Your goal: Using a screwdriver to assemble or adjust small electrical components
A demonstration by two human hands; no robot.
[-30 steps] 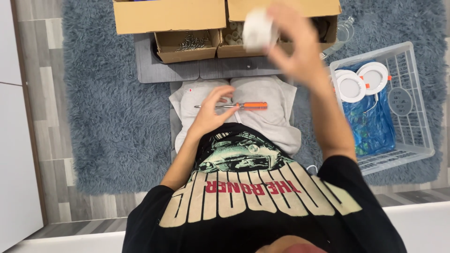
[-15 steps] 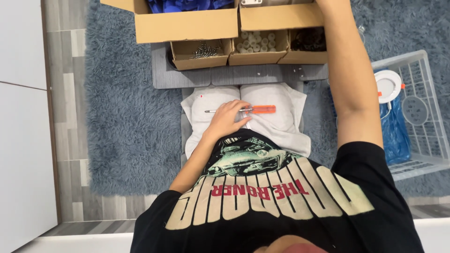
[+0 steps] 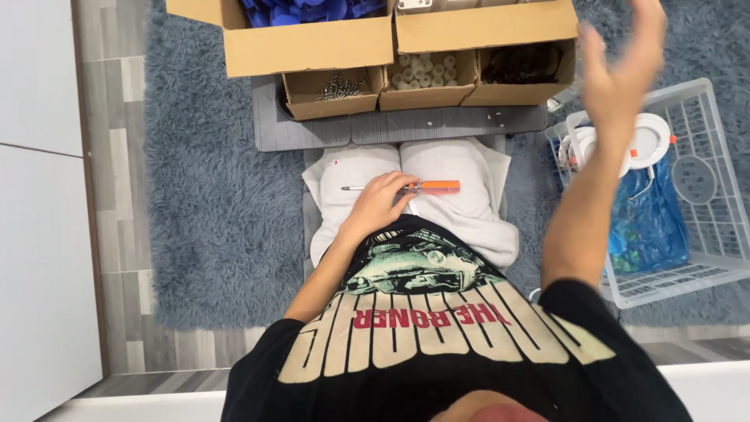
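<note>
My left hand (image 3: 381,202) lies on my lap, fingers curled over a screwdriver (image 3: 439,186) with an orange handle. The screwdriver rests across my light grey trousers (image 3: 461,211), its metal tip pointing left. My right hand (image 3: 623,72) is raised at the upper right, blurred, with its fingers spread and nothing in it. It hovers near the corner of a large cardboard box (image 3: 484,31) and above a white wire basket (image 3: 707,258).
Three small open boxes stand on a grey board (image 3: 406,126): screws (image 3: 334,86), white plugs (image 3: 426,72), dark parts (image 3: 519,64). Another big cardboard box (image 3: 308,48) holds blue items. The basket holds white round lamps (image 3: 650,139) and a blue bag (image 3: 648,223). A shaggy grey-blue rug (image 3: 211,203) lies underneath.
A second ago my right hand held up a white round object. It then reached out of view at the top, and now it is back, empty. My left hand stayed on the screwdriver.
</note>
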